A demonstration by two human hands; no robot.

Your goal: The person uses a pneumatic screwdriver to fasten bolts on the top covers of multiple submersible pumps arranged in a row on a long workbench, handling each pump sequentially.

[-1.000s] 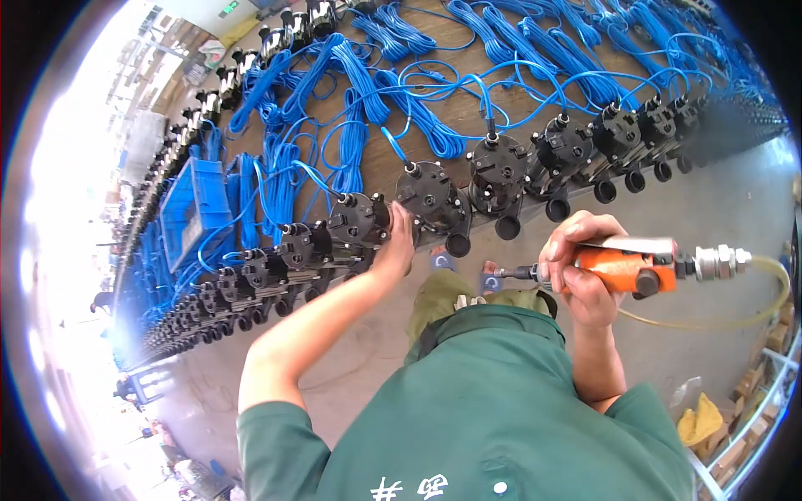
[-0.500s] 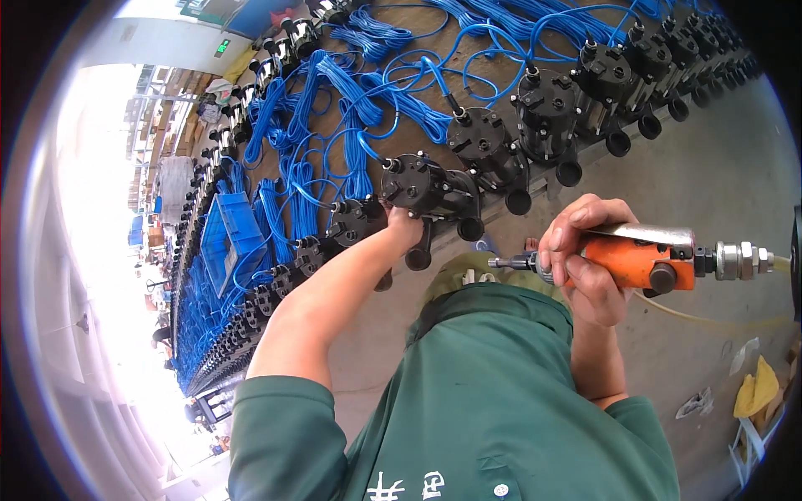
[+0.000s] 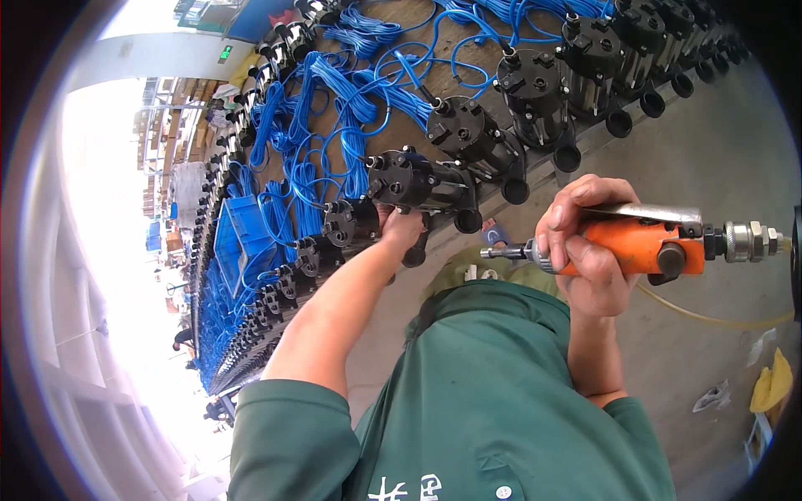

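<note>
My left hand (image 3: 402, 230) reaches in under a black-capped metal pump (image 3: 411, 180), its partly hidden fingers curled against the pump's side. The pump leans in a long row of similar pumps, with a blue cable leaving its cap and a black outlet at its lower end. Farther right along the row stands another pump (image 3: 464, 129). Away from the row, on the right, my right hand (image 3: 591, 242) is wrapped round an orange air screwdriver (image 3: 642, 247) with a silver lever. The tool's socket tip (image 3: 493, 252) points left and touches nothing.
Coiled blue cables (image 3: 334, 92) lie on the brown surface behind the pumps. A blue crate (image 3: 242, 242) sits among them on the left. A pale air hose (image 3: 710, 319) trails from the screwdriver. Yellow cloth (image 3: 770, 380) and plastic scraps (image 3: 712, 397) lie at the lower right.
The view has shifted slightly, so the pump row sits farther left and higher. My left hand stays at the same pump. The screwdriver remains held at nearly the same spot.
</note>
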